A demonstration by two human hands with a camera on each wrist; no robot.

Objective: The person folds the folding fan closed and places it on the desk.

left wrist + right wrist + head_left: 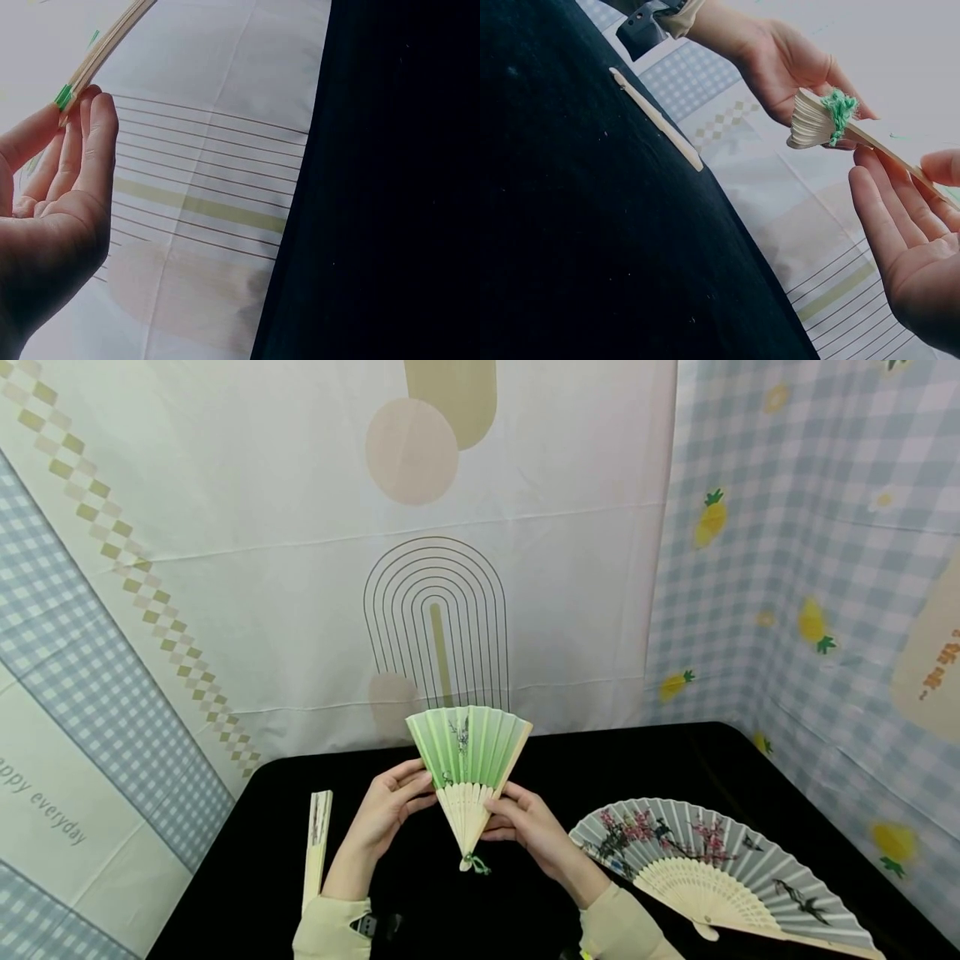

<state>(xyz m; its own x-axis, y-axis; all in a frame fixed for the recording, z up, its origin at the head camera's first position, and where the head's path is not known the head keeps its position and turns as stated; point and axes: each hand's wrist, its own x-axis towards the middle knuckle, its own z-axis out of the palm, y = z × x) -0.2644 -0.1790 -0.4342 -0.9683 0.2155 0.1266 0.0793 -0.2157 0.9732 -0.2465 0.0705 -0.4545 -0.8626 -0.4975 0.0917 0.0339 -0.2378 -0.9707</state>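
Observation:
A green folding fan (468, 747), partly spread, is held up above the black table with its pivot end downward. My left hand (386, 806) pinches its left edge between thumb and fingers. Its right edge is pinched by my right hand (528, 827), near the bare ribs. In the left wrist view, the fan's stacked ribs (105, 49) appear edge-on between the left thumb and fingers. From the right wrist view, a green tassel (840, 112) hangs at the pivot, between the two hands.
On the table (600, 760), a spread grey fan (697, 843) with pink blossoms lies at the right. A folded fan (317, 843) rests beside my left forearm. Printed cloth (562, 610) hangs behind the table's far edge, and checked cloth (750, 568) at the right.

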